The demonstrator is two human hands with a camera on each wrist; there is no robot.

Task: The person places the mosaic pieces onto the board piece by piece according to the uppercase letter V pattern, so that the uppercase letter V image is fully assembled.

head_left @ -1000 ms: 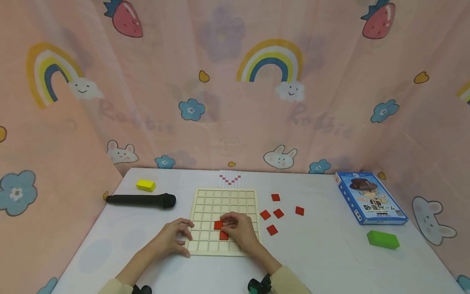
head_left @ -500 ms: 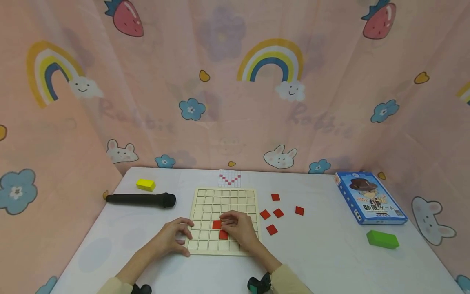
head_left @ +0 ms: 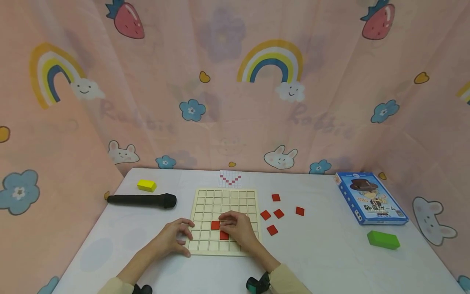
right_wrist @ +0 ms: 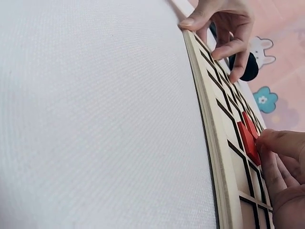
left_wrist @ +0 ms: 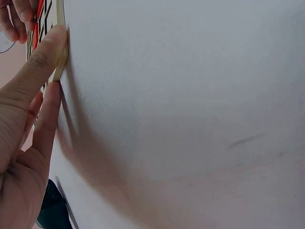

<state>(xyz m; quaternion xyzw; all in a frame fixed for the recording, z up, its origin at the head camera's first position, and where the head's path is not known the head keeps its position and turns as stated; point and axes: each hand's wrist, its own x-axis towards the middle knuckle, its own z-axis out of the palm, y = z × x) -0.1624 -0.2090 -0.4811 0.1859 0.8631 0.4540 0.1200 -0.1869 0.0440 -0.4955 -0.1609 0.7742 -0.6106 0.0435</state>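
Observation:
A cream grid board point(head_left: 205, 247) with raised dividers lies on the white table. My left hand point(head_left: 171, 238) grips its near left corner, thumb at the corner and fingers along the left side; the left wrist view shows the thumb point(left_wrist: 47, 47) on the board's rim. My right hand point(head_left: 240, 230) is over the middle of the board. Its fingertips touch the right side of a red square tile point(head_left: 215, 225). A second red tile point(head_left: 224, 235) sits one row nearer, partly under the right hand. In the right wrist view both tiles appear beside the fingertips.
Several loose red tiles point(head_left: 272, 230) lie right of the board. Behind it is a small pattern card point(head_left: 230, 179). A black microphone point(head_left: 141, 200) and yellow block point(head_left: 146, 185) are at left; a blue game box point(head_left: 371, 198) and green block point(head_left: 383, 239) are at right.
The upper red tile has slid slightly left across the board, with the right fingertips following a little. The left hand stays on the board's corner.

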